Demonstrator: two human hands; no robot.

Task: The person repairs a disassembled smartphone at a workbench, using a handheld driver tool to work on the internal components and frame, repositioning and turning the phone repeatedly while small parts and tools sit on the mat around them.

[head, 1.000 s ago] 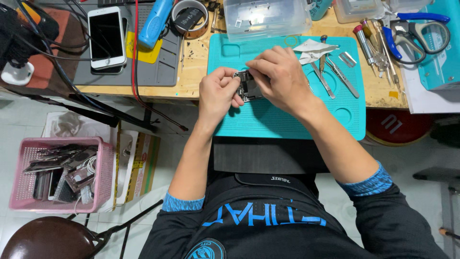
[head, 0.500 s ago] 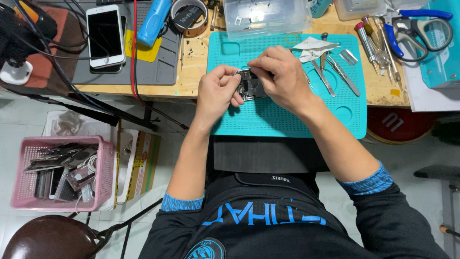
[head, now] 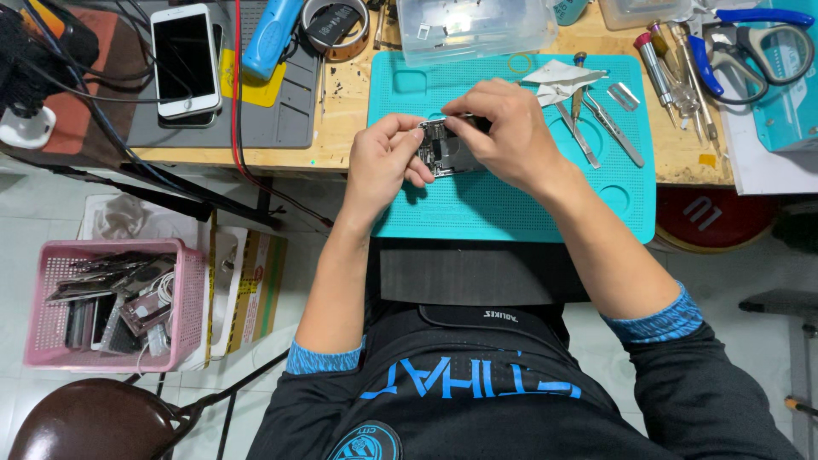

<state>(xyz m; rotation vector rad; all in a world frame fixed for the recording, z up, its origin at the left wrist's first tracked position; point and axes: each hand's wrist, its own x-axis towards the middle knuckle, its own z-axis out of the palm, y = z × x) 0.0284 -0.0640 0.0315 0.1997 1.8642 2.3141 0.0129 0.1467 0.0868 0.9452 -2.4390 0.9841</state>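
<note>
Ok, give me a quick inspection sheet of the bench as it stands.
Surface: teal work mat on a wooden bench.
Job's things: small opened phone part, held over the mat.
Clutter: tweezers, screwdrivers, white phone, tape roll, clear box.
Grippers: left hand and right hand both grip the part.
Cables: red cable, black cables.
Surroundings: pink basket of parts, brown stool.

Floor: pale tiled floor point(head: 34, 213), evenly lit.
Bench: light wooden workbench point(head: 345, 102) across the top, stained in places.
Seat: dark brown stool point(head: 85, 422) at lower left.
Storage: pink plastic basket point(head: 183, 307) on the floor (full of flat metal parts), cardboard box point(head: 256, 281) beside it.
</note>
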